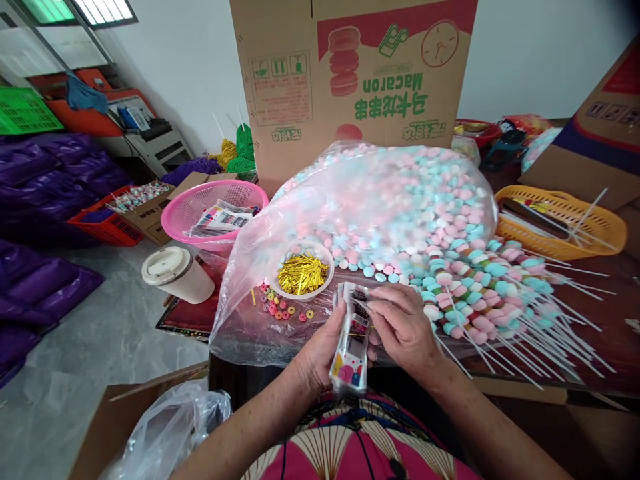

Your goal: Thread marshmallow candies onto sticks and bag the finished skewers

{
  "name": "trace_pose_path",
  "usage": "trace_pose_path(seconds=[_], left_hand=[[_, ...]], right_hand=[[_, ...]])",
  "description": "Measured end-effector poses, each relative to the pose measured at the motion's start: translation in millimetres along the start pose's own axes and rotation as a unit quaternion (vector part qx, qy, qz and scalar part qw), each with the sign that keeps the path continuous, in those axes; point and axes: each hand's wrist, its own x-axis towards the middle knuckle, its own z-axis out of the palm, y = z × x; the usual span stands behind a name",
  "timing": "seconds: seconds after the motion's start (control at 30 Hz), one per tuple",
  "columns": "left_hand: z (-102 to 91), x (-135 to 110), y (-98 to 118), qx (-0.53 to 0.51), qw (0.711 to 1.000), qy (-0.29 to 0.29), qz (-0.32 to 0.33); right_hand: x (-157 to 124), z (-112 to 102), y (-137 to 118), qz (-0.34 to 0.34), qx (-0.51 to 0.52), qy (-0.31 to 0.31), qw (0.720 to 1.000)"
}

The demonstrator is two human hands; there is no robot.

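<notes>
A stack of printed plastic bags (350, 369), with coloured dots near its lower end and a thin yellow band around the middle, is held over the table's front edge. My left hand (324, 350) wraps the stack from the left, thumb on its face. At the upper right of the stack, my right hand (403, 327) pinches with bent fingers; its fingertips touch the bags. Just beyond sits a white bowl of gold twist ties (303, 275). Small ring-shaped candies (283, 310) lie scattered beside the bowl. Skewered pastel candies (483, 297) on white sticks are piled to the right.
A large clear plastic bag (350, 193) spills pink, blue and white candies before a tall cardboard box (290, 93). At left stand a pink basket (173, 220) and a lidded cup (193, 283). A yellow basket (600, 230) is at right. An open carton (95, 427) is below left.
</notes>
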Motion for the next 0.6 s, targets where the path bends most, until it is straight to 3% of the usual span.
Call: trace_pose_path(seconds=[0.13, 0.27, 0.4, 0.6], left_hand=[[1.7, -1, -1, 0.012, 1.0, -0.008, -0.005], [6.0, -5, 0, 0.014, 1.0, -0.003, -0.007], [8.6, -8, 1, 0.017, 1.0, 0.012, -0.002], [9.9, -8, 1, 0.013, 1.0, 0.016, 0.007]], right_hand=[[1, 0, 0, 0.022, 0.016, -0.027, 0.999], [8, -2, 3, -0.004, -0.067, -0.049, 0.997], [7, -2, -4, -0.043, -0.122, -0.021, 0.991], [-4, -3, -12, -0.086, -0.106, 0.004, 0.991]])
